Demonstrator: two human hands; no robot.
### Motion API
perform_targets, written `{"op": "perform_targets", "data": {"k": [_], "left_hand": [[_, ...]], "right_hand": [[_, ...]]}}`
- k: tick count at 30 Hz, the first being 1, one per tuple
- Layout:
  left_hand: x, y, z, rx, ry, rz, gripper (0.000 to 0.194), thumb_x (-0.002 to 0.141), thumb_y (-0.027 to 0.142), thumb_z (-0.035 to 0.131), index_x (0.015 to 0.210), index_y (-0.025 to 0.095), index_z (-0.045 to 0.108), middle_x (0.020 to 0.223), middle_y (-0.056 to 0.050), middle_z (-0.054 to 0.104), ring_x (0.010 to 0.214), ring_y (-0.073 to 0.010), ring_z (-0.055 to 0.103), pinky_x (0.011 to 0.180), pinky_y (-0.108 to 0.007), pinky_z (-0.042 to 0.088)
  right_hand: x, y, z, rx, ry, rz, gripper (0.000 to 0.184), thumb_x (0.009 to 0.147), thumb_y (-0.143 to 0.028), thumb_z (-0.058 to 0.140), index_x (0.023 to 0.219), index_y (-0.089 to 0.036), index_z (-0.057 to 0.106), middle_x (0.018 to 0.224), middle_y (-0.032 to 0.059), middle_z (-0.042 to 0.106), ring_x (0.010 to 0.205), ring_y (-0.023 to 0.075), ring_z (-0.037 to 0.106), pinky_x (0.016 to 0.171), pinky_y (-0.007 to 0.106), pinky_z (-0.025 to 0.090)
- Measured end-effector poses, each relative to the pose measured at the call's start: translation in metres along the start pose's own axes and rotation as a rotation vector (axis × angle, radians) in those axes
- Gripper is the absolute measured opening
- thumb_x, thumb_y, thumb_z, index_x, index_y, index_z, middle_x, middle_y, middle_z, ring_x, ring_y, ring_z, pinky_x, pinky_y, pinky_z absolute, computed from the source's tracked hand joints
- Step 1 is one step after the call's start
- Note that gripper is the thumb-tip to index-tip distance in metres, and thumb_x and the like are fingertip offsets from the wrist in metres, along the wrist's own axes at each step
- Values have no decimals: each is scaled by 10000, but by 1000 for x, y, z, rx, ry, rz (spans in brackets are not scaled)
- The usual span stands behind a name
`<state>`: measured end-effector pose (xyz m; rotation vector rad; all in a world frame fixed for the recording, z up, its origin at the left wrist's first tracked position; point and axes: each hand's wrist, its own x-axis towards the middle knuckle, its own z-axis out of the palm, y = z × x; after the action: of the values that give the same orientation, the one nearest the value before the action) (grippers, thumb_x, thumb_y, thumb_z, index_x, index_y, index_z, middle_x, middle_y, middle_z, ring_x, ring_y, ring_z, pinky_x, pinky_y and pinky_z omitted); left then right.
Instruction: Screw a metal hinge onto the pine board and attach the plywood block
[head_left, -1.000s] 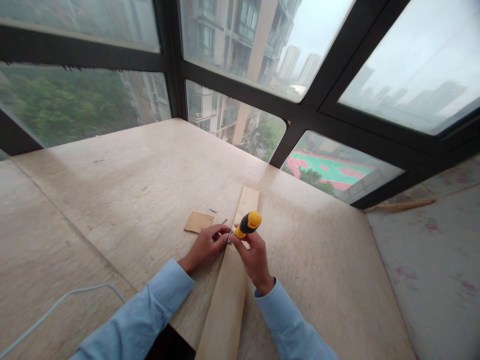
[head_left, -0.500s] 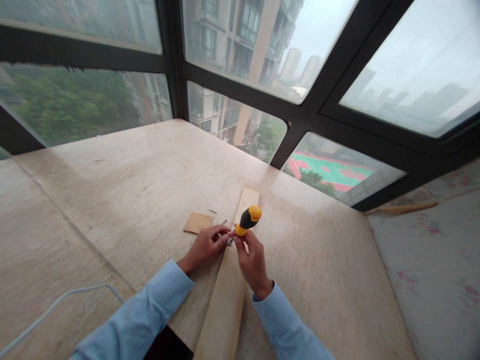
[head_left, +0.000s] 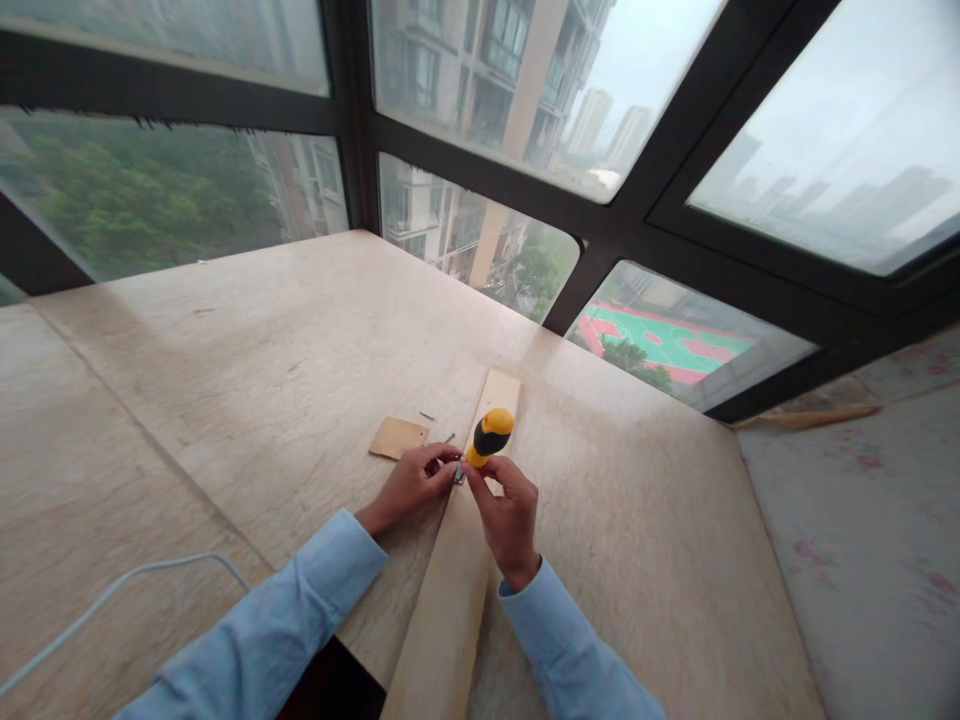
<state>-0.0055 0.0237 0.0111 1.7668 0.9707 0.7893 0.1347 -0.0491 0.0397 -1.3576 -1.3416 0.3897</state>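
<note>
My right hand (head_left: 510, 515) pinches a yellow and black screwdriver (head_left: 492, 435) low on its handle. The handle leans slightly to the right over a long pale wooden board (head_left: 450, 590). A small shiny metal piece (head_left: 459, 477) lies on the board's left edge, beneath the fingertips. At that spot my left hand (head_left: 409, 485) is closed, thumb and fingers pinched together against the metal piece; what exactly they grip is too small to make out. The screwdriver's tip is hidden by the fingers.
Left of the board lies a small flat wooden piece (head_left: 397, 437) with a hole. Near it are a thin metal nail or screw (head_left: 427, 416) and another (head_left: 449, 437). A white cable (head_left: 150, 567) crosses the stone-like surface (head_left: 247, 380). Windows (head_left: 480, 235) edge the far side.
The screwdriver handle has turned in my right hand and tipped a little to the left. My left hand stays at the metal piece. The view has shifted slightly.
</note>
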Motion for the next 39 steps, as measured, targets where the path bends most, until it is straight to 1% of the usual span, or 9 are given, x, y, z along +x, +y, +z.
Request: {"op": "perform_targets", "data": {"k": [4, 9, 13, 18, 22, 25, 29, 33, 39], "left_hand": [[0, 3, 0, -11, 6, -4, 295, 859, 355, 564, 983, 137, 718, 776, -54, 713, 635, -157, 595, 566, -243, 440], [0, 6, 0, 3, 6, 1, 321, 867, 392, 555, 981, 140, 719, 819, -61, 720, 656, -159, 595, 579, -246, 435], [0, 3, 0, 46, 6, 6, 336, 852, 392, 580, 1030, 138, 709, 863, -63, 717, 662, -155, 581, 593, -253, 427], [0, -4, 1, 104, 25, 23, 342, 842, 404, 618, 1055, 150, 703, 874, -59, 698, 658, -149, 553, 592, -255, 414], [1, -6, 1, 128, 37, 50, 314, 849, 391, 612, 1036, 156, 705, 843, -47, 675, 642, -143, 534, 591, -256, 408], [1, -7, 1, 133, 38, 61, 288, 833, 353, 612, 1018, 153, 706, 812, -36, 659, 628, -141, 530, 583, -254, 405], [2, -8, 0, 121, 33, 39, 271, 805, 345, 631, 985, 156, 706, 757, -20, 659, 590, -131, 512, 573, -248, 398], [2, -11, 1, 108, 44, 11, 284, 792, 363, 643, 978, 156, 703, 700, -3, 634, 571, -128, 499, 556, -238, 381], [2, -11, 0, 103, 27, 19, 301, 814, 409, 640, 948, 146, 698, 666, -4, 609, 580, -138, 508, 548, -238, 370]], "right_hand": [[1, 2, -2, 28, -32, 16, 122, 890, -251, 644, 968, -202, 724, 897, 56, 765, 800, 199, 713, 743, 324, 581], [2, 0, -1, 72, -69, 43, 145, 886, -234, 602, 950, -201, 727, 925, 61, 769, 832, 208, 722, 831, 360, 586], [1, -4, 1, 158, -77, 70, 137, 896, -258, 605, 957, -203, 715, 927, 59, 765, 854, 206, 723, 860, 370, 582], [2, 1, 1, 268, -77, 127, 186, 876, -291, 667, 1040, -204, 661, 969, 64, 749, 879, 199, 723, 823, 348, 603], [7, 6, 1, 221, -77, 111, 128, 843, -323, 709, 866, -202, 675, 844, 33, 717, 781, 180, 704, 713, 301, 614], [14, 4, 1, 191, -79, 101, 128, 834, -329, 721, 832, -205, 688, 795, 22, 716, 735, 177, 698, 685, 298, 615], [18, -1, -1, 229, -124, 118, 151, 842, -340, 712, 938, -223, 712, 828, 18, 761, 743, 200, 735, 705, 320, 634], [18, -3, -4, 200, -212, 79, 158, 897, -319, 631, 1003, -235, 714, 918, 33, 780, 827, 226, 755, 760, 344, 635], [17, 3, -4, 274, -314, 59, 241, 944, -289, 544, 1163, -225, 623, 1071, 84, 753, 992, 232, 730, 867, 381, 609]]}}
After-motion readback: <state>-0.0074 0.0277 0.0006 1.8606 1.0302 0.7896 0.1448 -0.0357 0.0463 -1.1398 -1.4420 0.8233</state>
